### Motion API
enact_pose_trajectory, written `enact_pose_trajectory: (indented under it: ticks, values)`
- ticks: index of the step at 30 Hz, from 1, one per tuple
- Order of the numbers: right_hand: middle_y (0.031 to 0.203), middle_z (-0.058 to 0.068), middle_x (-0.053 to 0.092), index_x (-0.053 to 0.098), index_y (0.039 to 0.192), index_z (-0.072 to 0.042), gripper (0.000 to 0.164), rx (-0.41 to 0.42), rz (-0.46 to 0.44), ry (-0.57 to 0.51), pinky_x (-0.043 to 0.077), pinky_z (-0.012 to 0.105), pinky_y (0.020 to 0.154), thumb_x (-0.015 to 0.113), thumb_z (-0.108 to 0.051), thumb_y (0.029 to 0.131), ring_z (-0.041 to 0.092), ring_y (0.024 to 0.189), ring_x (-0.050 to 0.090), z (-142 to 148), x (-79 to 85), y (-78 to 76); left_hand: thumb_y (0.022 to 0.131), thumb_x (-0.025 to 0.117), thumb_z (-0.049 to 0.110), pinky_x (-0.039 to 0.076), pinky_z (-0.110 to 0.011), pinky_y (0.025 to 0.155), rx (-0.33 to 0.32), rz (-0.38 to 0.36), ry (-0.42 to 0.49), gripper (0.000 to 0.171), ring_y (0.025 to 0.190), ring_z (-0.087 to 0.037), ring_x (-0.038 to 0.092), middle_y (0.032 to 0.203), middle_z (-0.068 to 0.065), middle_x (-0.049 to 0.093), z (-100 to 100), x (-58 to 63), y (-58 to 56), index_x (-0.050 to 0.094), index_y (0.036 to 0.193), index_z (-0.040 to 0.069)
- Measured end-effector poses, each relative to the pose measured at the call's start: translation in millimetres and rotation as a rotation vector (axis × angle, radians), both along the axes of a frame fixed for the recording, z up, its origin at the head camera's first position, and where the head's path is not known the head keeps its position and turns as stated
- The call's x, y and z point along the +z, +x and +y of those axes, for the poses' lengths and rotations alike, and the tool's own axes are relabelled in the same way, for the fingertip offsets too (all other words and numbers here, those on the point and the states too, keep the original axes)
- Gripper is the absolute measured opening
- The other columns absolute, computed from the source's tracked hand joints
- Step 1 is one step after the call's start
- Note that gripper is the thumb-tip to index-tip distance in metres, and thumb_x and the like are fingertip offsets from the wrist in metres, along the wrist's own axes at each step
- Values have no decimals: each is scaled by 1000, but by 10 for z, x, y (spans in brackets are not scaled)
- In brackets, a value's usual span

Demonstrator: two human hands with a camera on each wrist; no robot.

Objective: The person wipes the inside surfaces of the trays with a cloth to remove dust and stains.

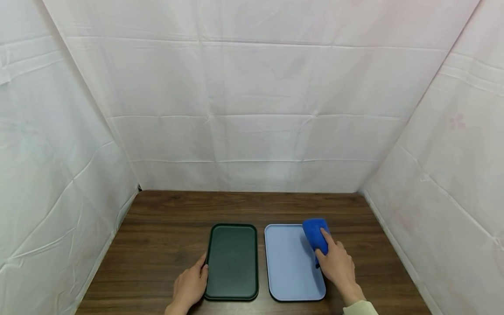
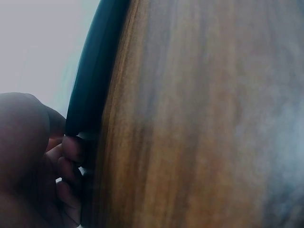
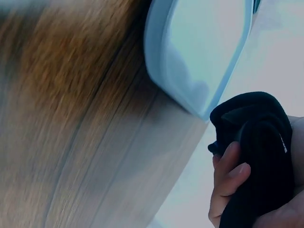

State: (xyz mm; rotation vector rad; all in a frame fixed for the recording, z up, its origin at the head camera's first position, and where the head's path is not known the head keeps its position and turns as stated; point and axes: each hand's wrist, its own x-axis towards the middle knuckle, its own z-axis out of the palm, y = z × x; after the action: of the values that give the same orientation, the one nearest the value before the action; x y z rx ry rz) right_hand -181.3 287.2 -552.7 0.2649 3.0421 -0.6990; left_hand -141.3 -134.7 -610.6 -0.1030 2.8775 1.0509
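Observation:
My left hand point(image 1: 190, 282) holds the left edge of a dark green tray point(image 1: 232, 262), thumb at the rim. In the left wrist view, curled fingers point(image 2: 71, 148) sit against the dark side of that tray point(image 2: 92, 71). My right hand point(image 1: 337, 264) grips a folded blue cloth point(image 1: 315, 234) over the right edge of a light blue tray point(image 1: 293, 271). The right wrist view shows the cloth point(image 3: 259, 137) as a dark, thick fold with fingers point(image 3: 228, 173) wrapped round it, near a corner of the light blue tray point(image 3: 204, 52).
Both trays lie side by side, a narrow gap between them, on a dark brown wooden table point(image 1: 169, 232). White fabric sheets point(image 1: 252, 96) hang behind the table and along both sides.

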Motion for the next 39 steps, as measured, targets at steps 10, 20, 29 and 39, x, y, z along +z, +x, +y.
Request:
enact_pose_trajectory:
  ticks: [10, 20, 29, 39]
  values:
    - [122, 31, 61, 41, 160, -23, 70, 1, 58, -14, 50, 40, 55, 67, -30, 95, 30, 72, 66, -191, -47, 19, 107, 52, 27, 28, -32, 45, 10, -6, -4, 46, 46, -14, 30, 55, 5, 40, 9, 14, -4, 54, 152, 19]
    - [123, 29, 63, 45, 158, -25, 69, 7, 115, -3, 54, 48, 60, 70, -31, 94, 36, 80, 70, -387, -65, 19, 107, 52, 26, 27, -30, 45, 2, -5, -7, 46, 46, -13, 31, 55, 5, 41, 8, 10, -9, 54, 152, 18]
    - [124, 27, 63, 46, 157, -28, 69, 28, 127, -16, 55, 48, 62, 71, -31, 93, 34, 77, 70, -605, -44, 10, 107, 52, 26, 27, -29, 44, -1, 9, -13, 46, 45, -12, 30, 54, 6, 40, 0, -6, -5, 54, 152, 17]
    - [117, 22, 65, 48, 155, -30, 68, 54, 137, -12, 56, 49, 62, 73, -31, 92, 32, 78, 69, -865, -63, -15, 107, 52, 26, 27, -30, 45, 3, 9, -20, 46, 46, -12, 31, 54, 6, 40, 0, -15, -7, 54, 152, 18]
